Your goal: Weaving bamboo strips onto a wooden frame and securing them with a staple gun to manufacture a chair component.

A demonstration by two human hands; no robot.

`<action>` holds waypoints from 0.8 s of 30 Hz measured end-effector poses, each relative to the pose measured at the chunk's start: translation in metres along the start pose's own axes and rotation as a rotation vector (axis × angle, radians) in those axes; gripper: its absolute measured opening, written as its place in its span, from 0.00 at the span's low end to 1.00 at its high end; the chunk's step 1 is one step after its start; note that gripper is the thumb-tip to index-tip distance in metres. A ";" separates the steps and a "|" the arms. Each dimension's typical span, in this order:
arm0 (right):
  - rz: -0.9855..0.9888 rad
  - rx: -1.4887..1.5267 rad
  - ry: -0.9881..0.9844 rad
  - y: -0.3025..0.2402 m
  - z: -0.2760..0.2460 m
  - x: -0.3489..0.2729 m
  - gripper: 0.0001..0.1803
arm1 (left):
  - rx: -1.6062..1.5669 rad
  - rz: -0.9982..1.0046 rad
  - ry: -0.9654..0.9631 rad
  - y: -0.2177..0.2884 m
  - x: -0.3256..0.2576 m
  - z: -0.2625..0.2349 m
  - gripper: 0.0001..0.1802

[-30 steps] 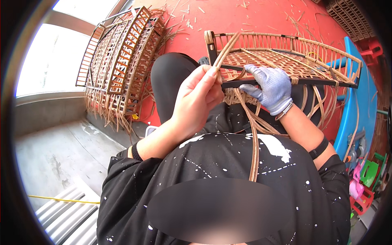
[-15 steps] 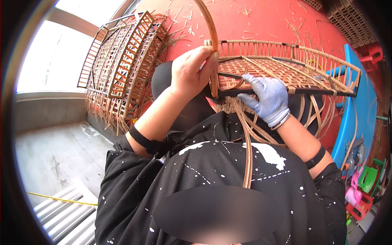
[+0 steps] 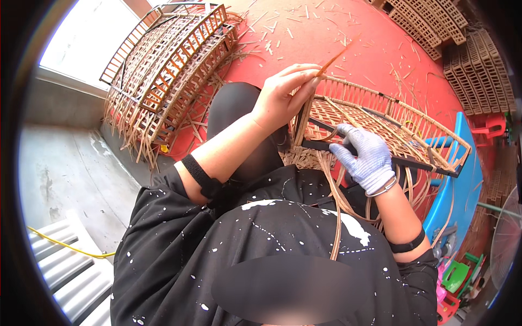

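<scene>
A woven rattan basket [image 3: 375, 120] with a dark frame lies across my lap, its spindled side away from me. Near its left corner, my bare left hand [image 3: 287, 98] pinches a brown rattan strip [image 3: 333, 61] between thumb and fingers. The strip's upper end slants up to the right, blurred. My right hand [image 3: 363, 157], in a pale grey-blue glove, grips the basket's near dark frame bar [image 3: 316, 144], thumb on the near side and index finger beyond it. Long loose strips [image 3: 336, 195] hang from the basket over my black shirt.
Another woven basket [image 3: 174, 73] stands on the red floor [image 3: 321, 32] at the left, ragged strip ends sticking out. Cut scraps litter the floor. A blue table [image 3: 454, 185] borders the right side, with stacked brown crates [image 3: 478, 70] beyond. White slatted metal [image 3: 70, 271] lies lower left.
My left hand has moved right and slightly down in the picture with the strip, whose upper end now leans right instead of curving up left. My right hand stays at the bar; the whole view has shifted.
</scene>
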State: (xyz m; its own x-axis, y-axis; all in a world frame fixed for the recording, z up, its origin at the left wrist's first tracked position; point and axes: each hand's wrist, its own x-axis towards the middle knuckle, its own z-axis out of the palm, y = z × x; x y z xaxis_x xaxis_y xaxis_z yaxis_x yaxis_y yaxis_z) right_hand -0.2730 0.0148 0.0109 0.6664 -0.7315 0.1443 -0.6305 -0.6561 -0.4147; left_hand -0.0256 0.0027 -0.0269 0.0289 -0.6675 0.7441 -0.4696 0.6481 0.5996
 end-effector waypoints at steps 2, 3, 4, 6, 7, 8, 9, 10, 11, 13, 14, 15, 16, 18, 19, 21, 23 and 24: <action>-0.104 -0.082 0.148 -0.007 -0.010 0.008 0.22 | -0.032 -0.010 -0.010 -0.002 0.001 -0.004 0.10; -0.134 -0.090 0.193 -0.011 -0.015 0.012 0.21 | -0.051 -0.021 -0.021 -0.003 0.002 -0.006 0.09; -0.136 -0.044 0.168 -0.015 -0.015 0.017 0.21 | -0.050 -0.034 -0.041 -0.004 0.002 -0.008 0.09; -0.140 0.044 0.130 -0.024 -0.011 0.026 0.19 | -0.056 -0.074 -0.086 -0.005 0.001 -0.012 0.10; -0.068 0.083 0.053 -0.028 -0.006 0.031 0.20 | -0.052 -0.076 -0.089 -0.005 0.001 -0.012 0.10; 0.005 0.122 -0.025 -0.031 0.000 0.036 0.20 | -0.053 -0.077 -0.087 -0.005 0.001 -0.012 0.10; 0.077 0.160 -0.103 -0.032 0.007 0.041 0.20 | -0.054 -0.078 -0.085 -0.006 0.001 -0.011 0.10; 0.147 0.188 -0.149 -0.033 0.014 0.046 0.21 | -0.068 -0.064 -0.065 -0.005 0.001 -0.010 0.10; 0.130 0.249 -0.163 -0.032 0.018 0.050 0.23 | -0.081 -0.052 -0.045 -0.006 0.001 -0.009 0.10; 0.222 0.320 -0.265 -0.031 0.025 0.055 0.28 | -0.097 -0.051 -0.020 -0.005 0.001 -0.008 0.10; 0.255 0.339 -0.277 -0.032 0.029 0.057 0.28 | -0.101 -0.061 -0.014 -0.006 0.001 -0.007 0.10; 0.245 0.325 -0.287 -0.031 0.030 0.058 0.28 | -0.102 -0.063 -0.013 -0.006 0.001 -0.006 0.10; 0.232 0.309 -0.298 -0.031 0.031 0.059 0.28 | -0.112 -0.064 -0.020 -0.007 0.000 -0.006 0.10; 0.224 0.333 -0.275 -0.033 0.032 0.059 0.27 | -0.120 -0.059 -0.044 -0.008 -0.001 -0.007 0.12; 0.215 0.350 -0.265 -0.034 0.032 0.058 0.27 | -0.050 -0.047 0.007 -0.007 -0.002 -0.008 0.13; 0.229 0.343 -0.258 -0.035 0.032 0.057 0.28 | 0.091 -0.021 0.104 -0.004 -0.006 -0.009 0.15; 0.221 0.329 -0.258 -0.034 0.030 0.056 0.28 | 0.032 -0.264 0.218 0.004 -0.016 -0.015 0.19; 0.209 0.317 -0.256 -0.034 0.030 0.056 0.28 | -0.035 -0.313 0.292 0.007 -0.020 -0.017 0.19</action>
State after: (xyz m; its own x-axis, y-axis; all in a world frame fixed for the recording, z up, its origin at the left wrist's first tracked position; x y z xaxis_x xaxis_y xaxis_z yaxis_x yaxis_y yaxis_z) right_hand -0.2024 0.0015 0.0063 0.6402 -0.7465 -0.1816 -0.6353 -0.3815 -0.6715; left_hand -0.0148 0.0270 -0.0324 0.4166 -0.7054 0.5735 -0.3679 0.4461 0.8159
